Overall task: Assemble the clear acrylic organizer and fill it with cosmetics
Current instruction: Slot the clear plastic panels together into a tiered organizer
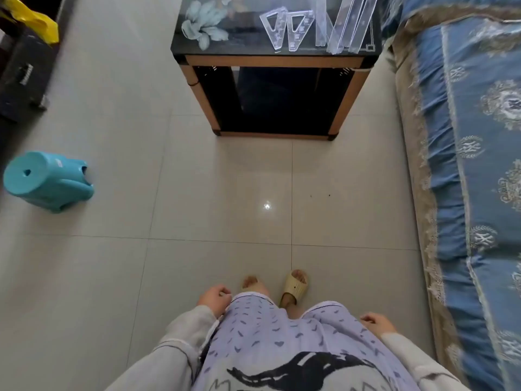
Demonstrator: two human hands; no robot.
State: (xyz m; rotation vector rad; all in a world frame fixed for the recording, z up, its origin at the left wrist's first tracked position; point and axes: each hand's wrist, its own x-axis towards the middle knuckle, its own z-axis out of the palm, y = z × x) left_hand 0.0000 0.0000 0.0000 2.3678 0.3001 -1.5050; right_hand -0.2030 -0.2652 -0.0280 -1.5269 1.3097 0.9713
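Clear acrylic organizer parts lie on the dark glass top of a small table (194, 50) far ahead: two triangular side panels (286, 29) and several long flat strips (351, 26) to their right. My left hand (214, 300) hangs by my left hip with loosely curled fingers and holds nothing. My right hand (376, 323) hangs at my right side, also loosely curled and holding nothing. Both hands are well away from the table. No cosmetics are in view.
I stand on a pale tiled floor (197, 193). A blue patterned sofa (465, 136) runs along the right. A turquoise plastic stool (45, 182) lies tipped over at the left. Dark boxes (19, 74) and a yellow bag (36, 21) sit at the far left.
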